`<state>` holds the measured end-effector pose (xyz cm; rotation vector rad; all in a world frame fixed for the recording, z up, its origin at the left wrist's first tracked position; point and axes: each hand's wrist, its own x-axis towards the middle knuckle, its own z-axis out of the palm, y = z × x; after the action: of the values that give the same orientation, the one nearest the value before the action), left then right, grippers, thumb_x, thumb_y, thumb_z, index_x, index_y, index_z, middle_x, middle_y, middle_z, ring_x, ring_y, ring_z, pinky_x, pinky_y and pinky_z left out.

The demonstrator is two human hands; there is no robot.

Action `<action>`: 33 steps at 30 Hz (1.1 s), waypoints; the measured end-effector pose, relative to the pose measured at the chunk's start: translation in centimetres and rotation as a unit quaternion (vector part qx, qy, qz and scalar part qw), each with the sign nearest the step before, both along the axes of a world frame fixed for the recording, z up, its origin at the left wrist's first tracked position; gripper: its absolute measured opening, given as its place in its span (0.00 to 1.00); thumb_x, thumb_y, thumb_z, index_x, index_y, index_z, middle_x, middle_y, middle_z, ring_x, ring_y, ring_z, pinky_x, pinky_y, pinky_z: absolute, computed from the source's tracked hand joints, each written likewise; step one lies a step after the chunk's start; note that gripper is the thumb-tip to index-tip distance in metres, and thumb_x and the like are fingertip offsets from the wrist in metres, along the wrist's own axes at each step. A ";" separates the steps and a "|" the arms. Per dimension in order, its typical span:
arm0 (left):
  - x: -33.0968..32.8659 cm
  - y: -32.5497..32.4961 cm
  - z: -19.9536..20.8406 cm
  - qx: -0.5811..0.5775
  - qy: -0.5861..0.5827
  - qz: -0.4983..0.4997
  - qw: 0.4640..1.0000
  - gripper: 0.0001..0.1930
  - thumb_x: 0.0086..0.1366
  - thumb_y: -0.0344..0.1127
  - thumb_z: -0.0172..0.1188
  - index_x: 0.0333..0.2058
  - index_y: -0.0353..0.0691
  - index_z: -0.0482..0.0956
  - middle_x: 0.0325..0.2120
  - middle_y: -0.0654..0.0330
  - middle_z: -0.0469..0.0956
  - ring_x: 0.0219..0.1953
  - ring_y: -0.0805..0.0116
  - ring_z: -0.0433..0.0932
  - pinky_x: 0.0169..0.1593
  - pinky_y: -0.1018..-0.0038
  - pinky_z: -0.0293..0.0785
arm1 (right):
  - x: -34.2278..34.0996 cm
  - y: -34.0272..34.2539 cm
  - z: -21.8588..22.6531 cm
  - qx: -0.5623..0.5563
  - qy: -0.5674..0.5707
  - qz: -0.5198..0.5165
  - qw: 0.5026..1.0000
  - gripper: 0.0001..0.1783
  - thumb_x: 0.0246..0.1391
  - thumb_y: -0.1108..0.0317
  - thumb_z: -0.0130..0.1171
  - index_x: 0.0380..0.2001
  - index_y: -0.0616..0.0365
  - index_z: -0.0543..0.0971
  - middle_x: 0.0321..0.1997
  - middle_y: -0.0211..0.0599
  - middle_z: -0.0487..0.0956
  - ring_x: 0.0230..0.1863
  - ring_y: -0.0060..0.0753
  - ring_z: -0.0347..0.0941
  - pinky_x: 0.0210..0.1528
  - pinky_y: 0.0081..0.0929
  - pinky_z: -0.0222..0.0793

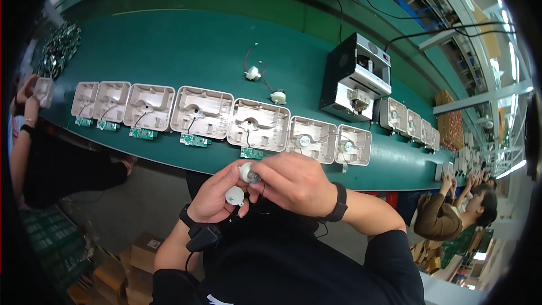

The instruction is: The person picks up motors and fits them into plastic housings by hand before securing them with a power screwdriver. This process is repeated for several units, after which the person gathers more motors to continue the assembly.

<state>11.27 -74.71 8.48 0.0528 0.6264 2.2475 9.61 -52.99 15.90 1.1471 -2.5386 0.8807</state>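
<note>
Close in front of my body, my left hand (217, 192) is closed around two small white parts. One is a round white piece with a grey, shiny end (247, 173), gripped between thumb and fingers. Lower in the same hand lies a white disc with a small side tab (235, 195). My right hand (299, 183) reaches over from the right, its thumb and fingers pinching the grey end of the round piece. A thin dark wire seems to hang near those fingertips. Just beyond my hands stands an open white plastic housing (258, 125) with a green circuit board (252, 153) at its near edge.
Open housings (148, 107) line the green bench (186, 51); two to the right hold round white parts (304, 141). Two wired white parts (252, 72) lie beyond. A black-and-silver machine (358, 79) stands at the back right. Other people (446, 214) work at both ends.
</note>
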 end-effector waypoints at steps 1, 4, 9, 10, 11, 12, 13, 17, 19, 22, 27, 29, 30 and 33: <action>0.2 -0.3 0.1 0.003 0.001 0.008 1.000 0.24 0.79 0.49 0.43 0.61 0.35 0.66 0.46 0.53 0.78 0.40 0.69 0.79 0.32 0.74 0.81 | -0.7 -0.1 0.3 0.008 0.000 -0.011 1.000 0.21 0.46 0.71 0.72 0.45 0.60 0.80 0.40 0.41 0.81 0.36 0.43 0.79 0.35 0.33 0.76; 0.8 -1.0 0.3 -0.085 -0.094 0.038 0.991 0.21 0.79 0.47 0.44 0.58 0.35 0.69 0.43 0.56 0.78 0.44 0.65 0.79 0.44 0.66 0.83 | -3.6 -0.3 0.1 0.017 -0.011 -0.022 1.000 0.19 0.47 0.72 0.71 0.44 0.60 0.80 0.41 0.41 0.81 0.38 0.44 0.79 0.37 0.35 0.76; 2.7 -2.7 -1.1 -0.124 -0.148 0.127 0.973 0.19 0.79 0.45 0.44 0.56 0.35 0.71 0.46 0.53 0.78 0.50 0.60 0.78 0.59 0.58 0.77 | -6.7 -0.8 -2.5 0.121 -0.019 -0.049 0.991 0.17 0.48 0.72 0.69 0.43 0.59 0.80 0.42 0.40 0.79 0.44 0.45 0.77 0.41 0.38 0.76; 3.1 -3.0 -1.2 -0.127 -0.143 0.131 0.973 0.19 0.78 0.43 0.44 0.56 0.35 0.71 0.47 0.53 0.78 0.52 0.59 0.78 0.61 0.57 0.75 | -7.0 -0.9 -3.0 0.143 -0.017 -0.050 0.988 0.17 0.49 0.71 0.69 0.43 0.59 0.79 0.42 0.40 0.79 0.45 0.46 0.77 0.42 0.39 0.76; 3.4 -3.3 -1.2 -0.131 -0.138 0.135 0.972 0.18 0.78 0.40 0.45 0.57 0.34 0.70 0.48 0.53 0.77 0.54 0.58 0.77 0.63 0.56 0.72 | -7.2 -1.1 -3.2 0.164 -0.014 -0.052 0.985 0.16 0.49 0.71 0.68 0.43 0.58 0.79 0.41 0.40 0.78 0.45 0.46 0.76 0.43 0.40 0.76; 3.7 -3.5 -1.2 -0.135 -0.133 0.138 0.972 0.18 0.78 0.38 0.45 0.57 0.33 0.70 0.49 0.53 0.76 0.55 0.56 0.76 0.66 0.55 0.70 | -7.3 -1.3 -3.4 0.164 -0.013 -0.047 0.985 0.16 0.49 0.71 0.68 0.43 0.58 0.79 0.41 0.40 0.78 0.45 0.46 0.76 0.43 0.40 0.76; 3.9 -3.6 -1.3 -0.134 -0.135 0.142 0.971 0.18 0.78 0.38 0.45 0.57 0.33 0.70 0.49 0.53 0.76 0.55 0.56 0.76 0.66 0.55 0.70 | -7.3 -1.4 -3.5 0.175 -0.006 -0.053 0.983 0.16 0.49 0.70 0.68 0.42 0.58 0.79 0.41 0.39 0.78 0.45 0.46 0.76 0.42 0.40 0.76; 4.5 -3.6 -1.1 -0.140 -0.112 0.169 0.969 0.18 0.75 0.31 0.46 0.60 0.32 0.68 0.53 0.52 0.74 0.59 0.52 0.74 0.66 0.55 0.70 | -7.4 -1.9 -3.5 0.196 0.012 -0.064 0.978 0.14 0.50 0.70 0.66 0.41 0.57 0.78 0.39 0.39 0.77 0.43 0.45 0.76 0.40 0.40 0.75; 4.3 -3.8 -0.4 -0.150 -0.084 0.156 0.973 0.20 0.72 0.28 0.45 0.62 0.33 0.66 0.55 0.51 0.72 0.61 0.51 0.73 0.67 0.55 0.69 | -7.3 -2.0 -3.4 0.198 0.016 -0.062 0.978 0.14 0.50 0.70 0.65 0.41 0.57 0.77 0.38 0.38 0.76 0.43 0.45 0.76 0.39 0.40 0.75; 3.7 -3.3 0.9 -0.165 -0.067 0.146 0.973 0.22 0.71 0.27 0.44 0.63 0.34 0.65 0.56 0.51 0.72 0.63 0.50 0.71 0.67 0.56 0.68 | -7.6 -1.4 -4.3 0.206 0.022 -0.055 0.977 0.13 0.51 0.71 0.64 0.41 0.56 0.76 0.38 0.38 0.76 0.42 0.45 0.76 0.38 0.39 0.75; 3.0 -2.6 1.7 -0.163 -0.053 0.145 0.974 0.23 0.74 0.31 0.44 0.66 0.35 0.62 0.56 0.51 0.72 0.64 0.50 0.70 0.68 0.57 0.67 | -7.7 -1.4 -4.0 0.213 0.017 -0.035 0.976 0.16 0.53 0.73 0.62 0.46 0.55 0.77 0.39 0.39 0.77 0.41 0.45 0.77 0.37 0.39 0.75; 2.8 -2.5 1.9 -0.153 -0.050 0.146 0.976 0.23 0.75 0.33 0.43 0.66 0.36 0.62 0.56 0.52 0.72 0.64 0.50 0.70 0.68 0.57 0.67 | -6.9 -0.7 -2.7 0.201 0.020 -0.049 0.978 0.18 0.52 0.73 0.62 0.48 0.55 0.77 0.40 0.39 0.77 0.42 0.45 0.77 0.38 0.39 0.75; 2.7 -2.5 1.9 -0.143 -0.053 0.146 0.977 0.22 0.76 0.34 0.43 0.66 0.35 0.61 0.56 0.52 0.71 0.64 0.52 0.70 0.68 0.58 0.66 | -6.3 -0.7 -1.5 0.190 0.024 -0.056 0.980 0.19 0.52 0.73 0.63 0.49 0.55 0.77 0.40 0.39 0.77 0.42 0.44 0.78 0.38 0.39 0.76; 2.7 -2.2 1.9 -0.123 -0.061 0.150 0.979 0.23 0.79 0.36 0.43 0.67 0.34 0.58 0.57 0.52 0.70 0.64 0.56 0.69 0.69 0.59 0.65 | -4.0 -1.3 1.4 0.140 -0.039 -0.018 0.989 0.24 0.50 0.74 0.64 0.53 0.55 0.77 0.42 0.39 0.78 0.41 0.45 0.78 0.38 0.38 0.76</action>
<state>13.96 -76.95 10.38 -0.3218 0.8882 2.4181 5.63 -54.25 17.25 1.1577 -2.8055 0.5855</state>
